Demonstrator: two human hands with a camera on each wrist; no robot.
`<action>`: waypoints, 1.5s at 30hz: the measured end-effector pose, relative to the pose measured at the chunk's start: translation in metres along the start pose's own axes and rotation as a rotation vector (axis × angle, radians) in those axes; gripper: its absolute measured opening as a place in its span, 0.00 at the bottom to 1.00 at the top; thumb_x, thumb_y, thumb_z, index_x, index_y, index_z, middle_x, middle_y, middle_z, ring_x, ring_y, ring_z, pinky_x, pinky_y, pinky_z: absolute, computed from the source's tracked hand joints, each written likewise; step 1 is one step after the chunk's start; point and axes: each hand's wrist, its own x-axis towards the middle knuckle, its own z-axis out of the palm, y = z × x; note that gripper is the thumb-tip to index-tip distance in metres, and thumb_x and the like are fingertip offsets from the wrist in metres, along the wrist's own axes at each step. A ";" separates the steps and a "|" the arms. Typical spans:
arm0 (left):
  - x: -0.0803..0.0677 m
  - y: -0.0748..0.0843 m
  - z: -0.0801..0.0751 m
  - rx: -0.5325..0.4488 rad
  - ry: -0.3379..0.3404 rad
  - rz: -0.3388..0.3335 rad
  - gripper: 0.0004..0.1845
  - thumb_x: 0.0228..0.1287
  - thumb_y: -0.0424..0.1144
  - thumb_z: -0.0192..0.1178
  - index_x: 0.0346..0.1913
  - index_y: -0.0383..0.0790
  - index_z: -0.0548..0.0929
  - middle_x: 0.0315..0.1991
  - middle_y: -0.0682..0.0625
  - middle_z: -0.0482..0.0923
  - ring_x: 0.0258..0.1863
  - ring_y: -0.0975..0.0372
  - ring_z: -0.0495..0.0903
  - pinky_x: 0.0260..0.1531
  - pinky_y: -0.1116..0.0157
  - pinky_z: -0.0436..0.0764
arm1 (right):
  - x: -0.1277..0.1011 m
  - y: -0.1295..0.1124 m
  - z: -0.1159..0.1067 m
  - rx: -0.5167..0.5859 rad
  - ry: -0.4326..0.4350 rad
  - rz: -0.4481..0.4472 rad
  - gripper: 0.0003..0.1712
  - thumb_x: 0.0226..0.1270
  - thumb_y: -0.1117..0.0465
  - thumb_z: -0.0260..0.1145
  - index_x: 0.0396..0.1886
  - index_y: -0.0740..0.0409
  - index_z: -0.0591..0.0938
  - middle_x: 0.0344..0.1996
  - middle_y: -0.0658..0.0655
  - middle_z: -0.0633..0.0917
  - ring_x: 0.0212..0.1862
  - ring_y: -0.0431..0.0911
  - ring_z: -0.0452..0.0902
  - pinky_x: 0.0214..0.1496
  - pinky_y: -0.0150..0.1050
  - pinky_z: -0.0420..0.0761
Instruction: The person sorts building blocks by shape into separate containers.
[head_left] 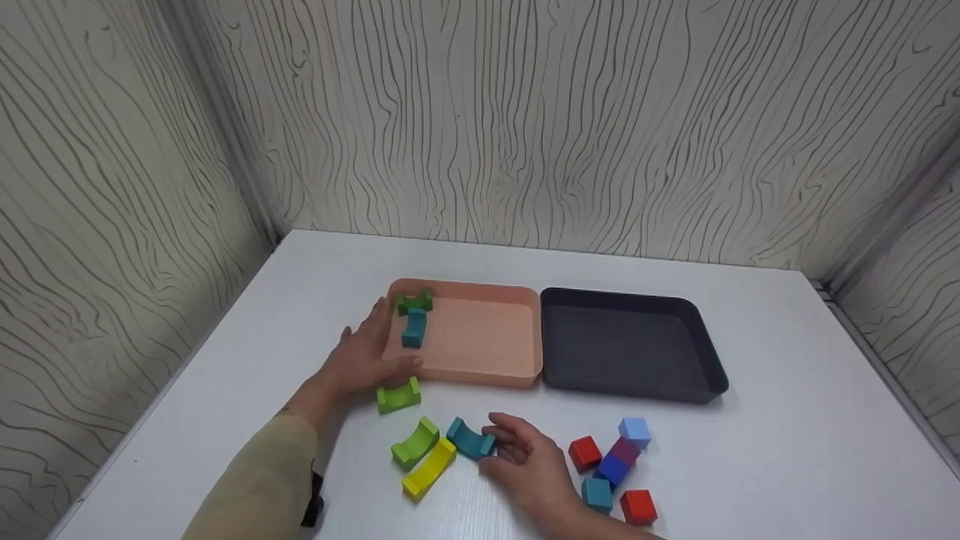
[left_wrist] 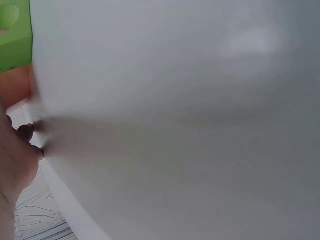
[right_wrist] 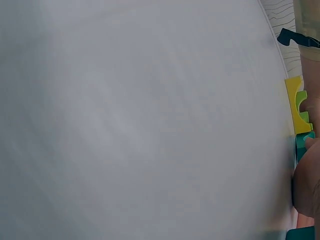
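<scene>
My left hand (head_left: 365, 358) rests at the left edge of the pink tray (head_left: 480, 337), fingers spread along its side and thumb over the front rim. Inside that tray lie a dark green arch block (head_left: 415, 301) and a teal arch block (head_left: 413, 328). My right hand (head_left: 534, 466) pinches the right end of another teal arch block (head_left: 471, 440) on the table, thumb on the near side and fingers on the far side. Left of it lie a yellow arch block (head_left: 429, 470) and a lime green arch block (head_left: 415, 443). Another lime green arch block (head_left: 399, 397) sits below my left thumb.
A dark grey tray (head_left: 634, 345) stands against the pink tray's right side. Right of my right hand are several cubes, among them a red cube (head_left: 638, 507), a teal cube (head_left: 597, 495) and a light blue cube (head_left: 634, 433). Patterned walls (head_left: 525, 127) enclose the white table (head_left: 780, 435).
</scene>
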 end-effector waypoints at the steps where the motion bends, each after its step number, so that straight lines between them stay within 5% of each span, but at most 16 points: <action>1: 0.000 0.000 0.000 -0.003 0.001 0.003 0.65 0.63 0.73 0.61 0.87 0.44 0.36 0.87 0.43 0.43 0.84 0.47 0.49 0.79 0.34 0.37 | 0.000 0.000 0.000 0.004 0.002 -0.001 0.38 0.66 0.66 0.78 0.75 0.55 0.75 0.64 0.56 0.85 0.69 0.54 0.78 0.68 0.45 0.79; 16: -0.001 0.001 0.000 -0.010 -0.002 -0.015 0.67 0.61 0.74 0.62 0.87 0.45 0.35 0.87 0.44 0.43 0.85 0.47 0.46 0.79 0.36 0.35 | 0.000 0.001 -0.002 0.047 0.018 0.008 0.35 0.67 0.65 0.77 0.73 0.57 0.77 0.66 0.59 0.83 0.69 0.55 0.79 0.65 0.43 0.81; 45: -0.001 0.002 0.000 -0.008 0.012 -0.014 0.67 0.61 0.75 0.62 0.88 0.46 0.36 0.87 0.44 0.43 0.85 0.48 0.47 0.79 0.36 0.37 | -0.012 -0.033 -0.023 0.077 0.043 -0.167 0.33 0.69 0.67 0.76 0.72 0.65 0.77 0.67 0.65 0.82 0.70 0.59 0.77 0.62 0.39 0.82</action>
